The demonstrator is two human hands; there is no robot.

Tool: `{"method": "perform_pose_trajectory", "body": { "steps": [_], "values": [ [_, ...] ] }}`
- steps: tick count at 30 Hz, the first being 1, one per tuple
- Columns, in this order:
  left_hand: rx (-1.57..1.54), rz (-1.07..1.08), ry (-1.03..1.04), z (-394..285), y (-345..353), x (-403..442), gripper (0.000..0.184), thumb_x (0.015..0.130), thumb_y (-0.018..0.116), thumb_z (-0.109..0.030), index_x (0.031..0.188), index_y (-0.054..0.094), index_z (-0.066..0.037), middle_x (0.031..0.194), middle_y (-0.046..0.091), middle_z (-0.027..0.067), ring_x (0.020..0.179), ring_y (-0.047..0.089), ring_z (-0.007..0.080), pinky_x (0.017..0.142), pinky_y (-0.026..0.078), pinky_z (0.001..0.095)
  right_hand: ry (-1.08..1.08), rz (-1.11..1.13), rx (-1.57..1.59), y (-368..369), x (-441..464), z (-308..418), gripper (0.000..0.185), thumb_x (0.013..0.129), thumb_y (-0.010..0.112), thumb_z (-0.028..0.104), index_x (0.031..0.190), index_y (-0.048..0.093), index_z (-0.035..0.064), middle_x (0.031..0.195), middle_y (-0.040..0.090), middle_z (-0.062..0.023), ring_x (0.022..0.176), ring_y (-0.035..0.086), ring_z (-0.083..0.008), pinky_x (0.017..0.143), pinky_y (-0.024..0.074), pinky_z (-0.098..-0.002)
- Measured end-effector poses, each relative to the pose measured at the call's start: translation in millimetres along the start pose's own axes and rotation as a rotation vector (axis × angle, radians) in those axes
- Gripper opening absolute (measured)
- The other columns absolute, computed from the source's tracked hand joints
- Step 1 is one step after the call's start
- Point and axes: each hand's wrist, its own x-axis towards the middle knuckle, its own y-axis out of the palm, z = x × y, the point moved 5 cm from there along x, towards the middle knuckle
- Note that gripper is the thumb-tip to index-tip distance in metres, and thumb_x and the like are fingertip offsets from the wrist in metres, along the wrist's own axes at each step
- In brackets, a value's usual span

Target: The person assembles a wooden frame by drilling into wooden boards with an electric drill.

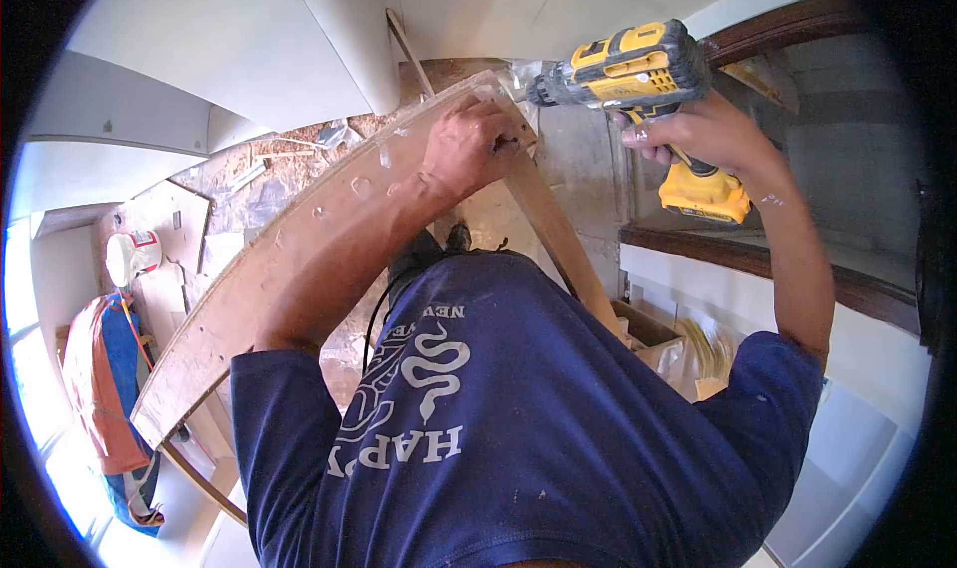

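My right hand is wrapped around the handle of a yellow and black cordless drill. The drill points left, its chuck close to the far end of a long wooden board. On that same end rests my left hand, closed with its fingers curled. A dark spot shows between those fingers, and whatever they hold cannot be made out. The board runs down to the lower left under my left forearm, with several pale marks on its face. A second wooden piece extends from beneath the board's end toward the lower right.
Wood shavings and scraps litter the floor beyond the board. Pale cabinet panels stand at the upper left. A white bucket and a blue and orange bag are far left. A dark wooden frame lies right, near a box.
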Motion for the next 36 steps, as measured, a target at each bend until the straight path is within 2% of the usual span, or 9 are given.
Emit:
{"method": "perform_pose_trajectory", "body": {
  "steps": [7,10,13,16,19,25,31,34,36],
  "values": [
    [0.019,-0.034,-0.03,-15,-11,5,0.018,0.072,0.073,-0.016,0.088,0.07,-0.009,0.094,0.067,0.0086,0.091,0.06,0.0313,0.082,0.051,0.0405,0.008,-0.022,0.073,-3,-2,-12,0.027,0.079,0.075,0.018,0.099,0.067,0.0026,0.072,0.063,-0.0019,0.059,0.055,-0.009,0.055,0.0457,-0.0257],
    [-0.098,-0.009,0.17,-16,-19,3,0.018,0.075,0.073,-0.015,0.092,0.073,-0.01,0.098,0.069,0.008,0.094,0.06,0.0297,0.084,0.051,0.0406,-0.001,-0.018,0.08,3,-3,-14,0.028,0.078,0.076,0.019,0.099,0.067,0.0028,0.074,0.064,-0.0023,0.06,0.056,-0.0093,0.055,0.0466,-0.0254],
    [-0.071,0.062,0.11,-6,-8,1,0.018,0.077,0.073,-0.015,0.095,0.076,-0.012,0.102,0.071,0.0082,0.096,0.063,0.0272,0.085,0.052,0.0397,-0.014,-0.034,0.088,4,-5,-16,0.027,0.078,0.076,0.02,0.097,0.068,0.0026,0.073,0.064,-0.0028,0.059,0.057,-0.0096,0.054,0.0473,-0.0256],
    [-0.08,0.057,0.017,1,-6,-3,0.019,0.076,0.075,-0.017,0.094,0.077,-0.013,0.098,0.073,0.0085,0.09,0.068,0.0256,0.081,0.055,0.0391,-0.043,-0.079,0.116,5,-3,-27,0.026,0.078,0.077,0.022,0.092,0.068,0.0022,0.066,0.063,-0.004,0.055,0.058,-0.0105,0.051,0.0485,-0.0266],
    [-0.166,0.135,-0.276,10,-1,-2,0.02,0.073,0.077,-0.013,0.093,0.077,-0.01,0.092,0.073,0.0074,0.081,0.07,0.0263,0.075,0.056,0.037,-0.034,-0.083,0.121,4,-3,-27,0.026,0.078,0.077,0.022,0.092,0.068,0.0026,0.067,0.064,-0.0039,0.055,0.059,-0.0105,0.051,0.0486,-0.0267],
    [-0.16,0.02,-0.231,4,-9,1,0.019,0.071,0.078,-0.026,0.087,0.077,-0.016,0.085,0.072,0.0078,0.076,0.07,0.0266,0.071,0.056,0.039,0.016,-0.019,0.105,4,-4,-21,0.028,0.078,0.075,0.015,0.101,0.065,0.0024,0.077,0.063,-0.0013,0.061,0.055,-0.0084,0.054,0.0449,-0.0238],
    [-0.166,0.085,-0.228,14,-3,-4,0.026,0.073,0.077,-0.029,0.096,0.075,-0.016,0.084,0.072,0.0064,0.077,0.07,0.0261,0.071,0.056,0.0391,0.028,-0.039,0.142,9,-3,-16,0.027,0.078,0.075,0.013,0.1,0.066,0.002,0.076,0.062,-0.002,0.061,0.055,-0.0091,0.054,0.0452,-0.0242],
    [-0.026,0.098,-0.162,17,-1,-2,0.028,0.076,0.076,-0.03,0.1,0.075,-0.017,0.086,0.072,0.0068,0.081,0.07,0.0271,0.073,0.056,0.0393,0.061,-0.044,0.125,8,-4,-16,0.026,0.078,0.075,0.012,0.1,0.066,0.0016,0.077,0.063,-0.0022,0.063,0.056,-0.0091,0.055,0.0457,-0.0245],
    [-0.083,0.046,0.029,20,0,1,0.025,0.077,0.075,-0.03,0.098,0.075,-0.017,0.086,0.072,0.0076,0.083,0.07,0.028,0.074,0.056,0.0396,0.099,-0.067,0.096,6,-5,-20,0.026,0.078,0.075,0.012,0.101,0.066,0.0011,0.077,0.063,-0.0022,0.064,0.057,-0.0091,0.056,0.0462,-0.0247]
  ]
}}
